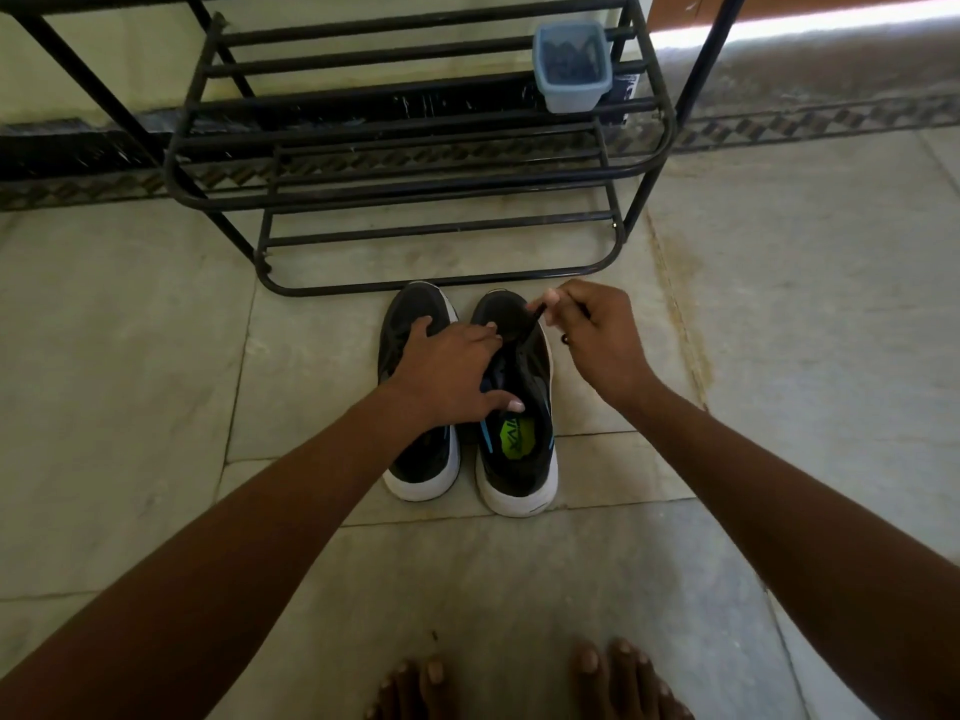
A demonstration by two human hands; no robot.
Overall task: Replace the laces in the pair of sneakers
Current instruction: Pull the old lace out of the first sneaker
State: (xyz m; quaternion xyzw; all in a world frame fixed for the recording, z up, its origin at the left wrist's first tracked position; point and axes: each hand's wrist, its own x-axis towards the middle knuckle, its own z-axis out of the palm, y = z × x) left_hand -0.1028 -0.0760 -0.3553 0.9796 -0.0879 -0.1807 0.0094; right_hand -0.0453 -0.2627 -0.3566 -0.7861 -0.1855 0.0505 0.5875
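Observation:
Two black sneakers with white soles stand side by side on the floor, toes pointing away from me. My left hand (451, 374) lies flat with spread fingers across the left sneaker (415, 459) and onto the tongue of the right sneaker (524, 449), whose green insole label shows. My right hand (592, 335) is raised over the right sneaker's toe and pinches a black lace (532, 324) that runs down to the eyelets. The left sneaker's laces are hidden under my hand.
A black metal shoe rack (415, 200) stands just beyond the sneakers, with a small blue-grey plastic tub (571, 65) on an upper shelf. My bare toes (519, 683) show at the bottom edge. Pale stone tiles (156, 356) cover the floor around.

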